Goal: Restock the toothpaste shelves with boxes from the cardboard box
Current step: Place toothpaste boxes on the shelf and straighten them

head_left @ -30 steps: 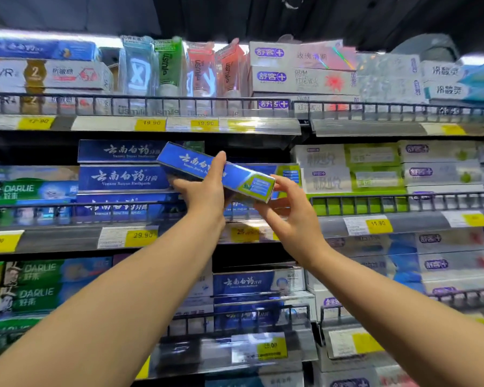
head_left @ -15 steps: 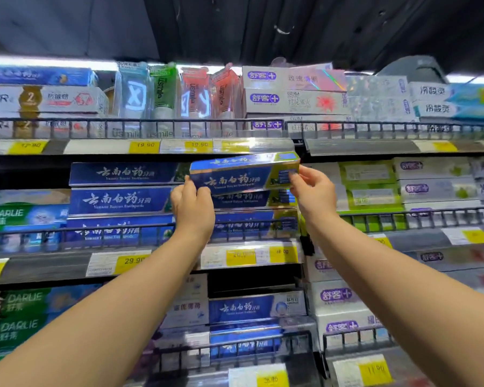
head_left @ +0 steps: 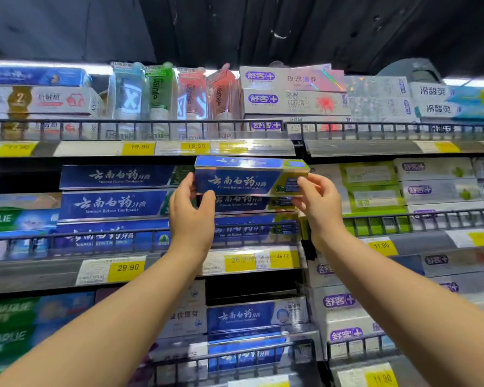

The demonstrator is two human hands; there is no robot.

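Note:
A blue toothpaste box (head_left: 243,178) with white Chinese lettering and a green end lies level at the top of a stack of like boxes (head_left: 243,230) on the middle shelf (head_left: 53,275). My left hand (head_left: 192,216) pinches its left end with thumb and fingers. My right hand (head_left: 317,202) grips its green right end. The box sits just under the upper shelf's price rail (head_left: 252,146). The cardboard box is out of view.
Another stack of blue boxes (head_left: 115,202) stands to the left, green and white boxes (head_left: 372,188) to the right. A wire rail (head_left: 101,241) fronts the middle shelf. Tubes and boxes fill the top shelf; more boxes fill the shelf below.
Both hands turned the tilted box level and raised it onto the top of the blue stack. The view tilted upward, so the shelves sit lower in the frame.

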